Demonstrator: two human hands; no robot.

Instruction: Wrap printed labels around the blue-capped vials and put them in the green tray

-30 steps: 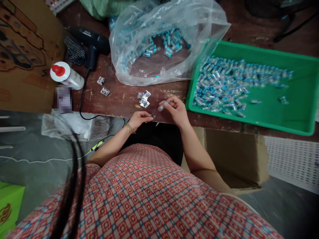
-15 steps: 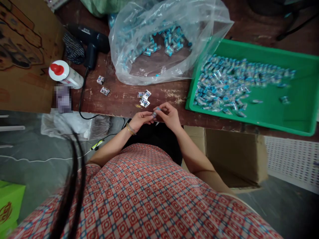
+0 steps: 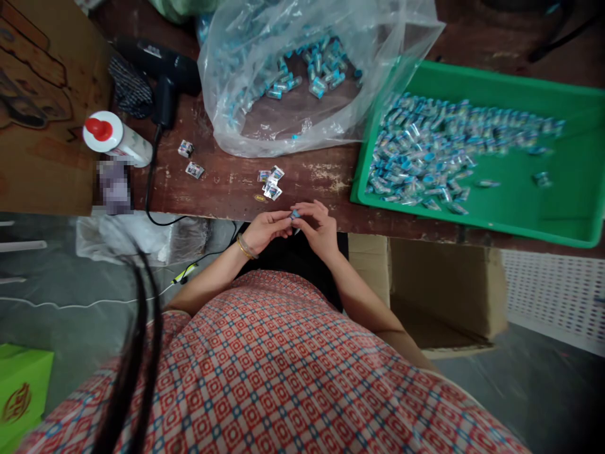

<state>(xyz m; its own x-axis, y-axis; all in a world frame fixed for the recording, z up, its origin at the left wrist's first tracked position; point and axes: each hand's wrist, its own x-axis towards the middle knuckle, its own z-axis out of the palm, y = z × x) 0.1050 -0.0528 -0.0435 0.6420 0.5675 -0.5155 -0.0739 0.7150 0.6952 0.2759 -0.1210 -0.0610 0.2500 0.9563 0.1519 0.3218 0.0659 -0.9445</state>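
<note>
A small clear vial with a blue cap [image 3: 295, 214] is pinched between my two hands at the table's front edge. My left hand [image 3: 265, 231] has its thumb and fingers closed on the lower end, which they mostly cover. At the capped end, my right hand [image 3: 319, 227] grips with thumb and forefinger. Just beyond the hands lies a small pile of printed labels [image 3: 271, 184]. Two more label stacks, a near one [image 3: 194, 170] and a far one [image 3: 186, 149], are further left.
A green tray [image 3: 520, 230] of capped vials stands right; an open plastic bag [image 3: 283, 148] of similar vials lies behind. At left are a black heat gun [image 3: 165, 82], its cord, a white bottle with red cap [image 3: 137, 148] and a cardboard box [image 3: 51, 157]. An open carton [image 3: 444, 290] sits below the table.
My right hand's fingers have shifted slightly over the capped end of the vial. The whole view has moved a little; both hands stay together on the vial.
</note>
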